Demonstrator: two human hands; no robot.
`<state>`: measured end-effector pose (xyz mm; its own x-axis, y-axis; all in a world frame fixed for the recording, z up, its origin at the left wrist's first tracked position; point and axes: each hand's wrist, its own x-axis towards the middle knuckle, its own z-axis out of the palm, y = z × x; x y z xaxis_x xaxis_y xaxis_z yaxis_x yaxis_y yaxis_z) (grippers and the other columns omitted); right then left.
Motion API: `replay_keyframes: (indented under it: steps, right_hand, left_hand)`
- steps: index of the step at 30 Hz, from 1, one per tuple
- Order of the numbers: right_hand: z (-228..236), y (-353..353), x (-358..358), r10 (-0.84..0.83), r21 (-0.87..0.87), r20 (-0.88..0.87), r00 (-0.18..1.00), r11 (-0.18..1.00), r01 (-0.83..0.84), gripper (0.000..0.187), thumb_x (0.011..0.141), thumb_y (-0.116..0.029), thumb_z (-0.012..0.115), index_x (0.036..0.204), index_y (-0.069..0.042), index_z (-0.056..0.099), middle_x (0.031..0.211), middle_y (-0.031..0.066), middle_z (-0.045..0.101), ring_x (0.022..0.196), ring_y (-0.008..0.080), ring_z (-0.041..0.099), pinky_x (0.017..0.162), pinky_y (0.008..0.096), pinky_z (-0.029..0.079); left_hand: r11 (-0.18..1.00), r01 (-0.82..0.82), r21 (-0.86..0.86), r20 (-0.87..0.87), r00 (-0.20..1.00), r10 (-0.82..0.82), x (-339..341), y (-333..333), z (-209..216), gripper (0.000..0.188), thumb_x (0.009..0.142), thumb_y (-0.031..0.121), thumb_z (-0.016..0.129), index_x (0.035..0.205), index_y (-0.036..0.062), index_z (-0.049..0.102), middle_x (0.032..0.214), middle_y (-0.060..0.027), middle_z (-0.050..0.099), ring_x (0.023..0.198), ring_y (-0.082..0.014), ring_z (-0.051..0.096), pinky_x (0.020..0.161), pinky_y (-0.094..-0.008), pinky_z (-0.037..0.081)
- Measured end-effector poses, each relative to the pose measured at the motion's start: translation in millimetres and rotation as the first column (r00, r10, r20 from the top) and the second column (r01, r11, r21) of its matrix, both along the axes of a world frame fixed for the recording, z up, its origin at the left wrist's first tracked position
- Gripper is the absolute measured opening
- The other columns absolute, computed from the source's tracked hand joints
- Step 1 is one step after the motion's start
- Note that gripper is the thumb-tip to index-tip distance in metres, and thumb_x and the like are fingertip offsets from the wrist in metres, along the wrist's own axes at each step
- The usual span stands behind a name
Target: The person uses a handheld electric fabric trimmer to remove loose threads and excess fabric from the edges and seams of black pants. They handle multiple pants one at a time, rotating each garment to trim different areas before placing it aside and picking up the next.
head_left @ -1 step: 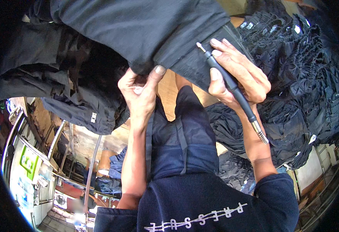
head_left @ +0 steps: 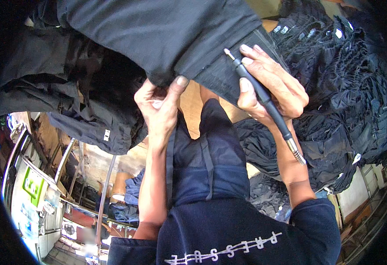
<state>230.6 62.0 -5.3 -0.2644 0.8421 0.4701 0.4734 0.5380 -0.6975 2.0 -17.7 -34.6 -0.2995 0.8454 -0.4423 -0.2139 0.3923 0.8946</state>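
A black garment (head_left: 158,35) spreads across the upper middle, with a stitched, banded edge at its right end. My left hand (head_left: 160,108) is closed on the lower border of this garment, the thumb on top and the other fingers partly hidden. Across my right hand (head_left: 275,84) lies a black pen-shaped rotary handpiece (head_left: 262,92), held between thumb and fingers. Its thin metal shaft ends in a small pale tip above the banded edge; whether the tip touches the cloth I cannot tell. A metal spring sleeve forms its rear end over my right forearm.
Dark gathered garments (head_left: 343,88) with small white tags are heaped on the right. More black clothing (head_left: 48,75) hangs or lies at left. Below it are metal poles (head_left: 106,194), a green-framed object (head_left: 33,185) and a brown cylinder (head_left: 120,185). Wooden boards (head_left: 191,119) show between my legs.
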Motion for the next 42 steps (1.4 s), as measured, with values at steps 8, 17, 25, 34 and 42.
replay_keyframes:
  steps: [8,17,25,34,42]
  right_hand:
    - [5.1,1.5,4.1,-0.080,-0.044,0.057,0.995,0.996,0.083,0.026,0.079,0.001,0.076,0.103,0.009,0.080,0.102,0.0264,0.081,0.105,0.0381,0.082,0.101,0.0493,0.064]
    - [3.3,2.1,3.6,-0.171,-0.041,0.044,0.984,0.984,0.173,0.028,0.077,0.007,0.076,0.104,0.009,0.080,0.105,0.0243,0.082,0.106,0.0370,0.082,0.102,0.0494,0.064]
    - [2.7,2.4,3.7,-0.232,-0.048,0.071,0.970,0.971,0.236,0.031,0.078,0.007,0.076,0.109,0.008,0.079,0.110,0.0241,0.082,0.106,0.0351,0.082,0.103,0.0488,0.064]
    - [2.3,5.3,3.2,-0.281,-0.040,0.081,0.956,0.958,0.285,0.030,0.080,0.006,0.077,0.110,0.009,0.079,0.112,0.0239,0.082,0.108,0.0337,0.081,0.104,0.0476,0.063]
    - [4.3,3.4,3.6,-0.217,-0.059,0.087,0.972,0.973,0.222,0.030,0.078,0.008,0.075,0.108,0.008,0.079,0.109,0.0243,0.082,0.107,0.0358,0.082,0.103,0.0490,0.063]
  left_hand:
    - [1.000,0.016,0.003,0.003,1.000,-0.016,1.3,3.2,-3.5,0.026,0.094,0.001,0.086,0.120,0.0006,0.081,0.109,-0.0015,0.078,0.095,-0.0092,0.067,0.090,-0.0272,0.052]
    - [1.000,0.019,-0.005,-0.013,1.000,-0.019,0.2,2.2,-1.8,0.022,0.094,0.001,0.086,0.115,0.0011,0.081,0.104,-0.0010,0.078,0.091,-0.0090,0.067,0.085,-0.0274,0.052]
    - [1.000,0.023,0.009,-0.028,0.999,-0.023,0.4,3.4,-0.4,0.021,0.094,0.004,0.088,0.113,0.0013,0.081,0.102,-0.0008,0.079,0.089,-0.0088,0.067,0.083,-0.0273,0.053]
    - [0.999,0.030,0.011,-0.026,0.999,-0.030,-1.3,3.8,-1.5,0.020,0.093,0.004,0.088,0.112,0.0012,0.082,0.100,-0.0002,0.078,0.087,-0.0089,0.067,0.082,-0.0277,0.053]
    - [1.000,0.014,-0.007,-0.021,1.000,-0.014,-2.0,2.3,-2.6,0.020,0.093,0.004,0.088,0.112,0.0015,0.082,0.100,0.0005,0.078,0.086,-0.0081,0.066,0.081,-0.0275,0.052]
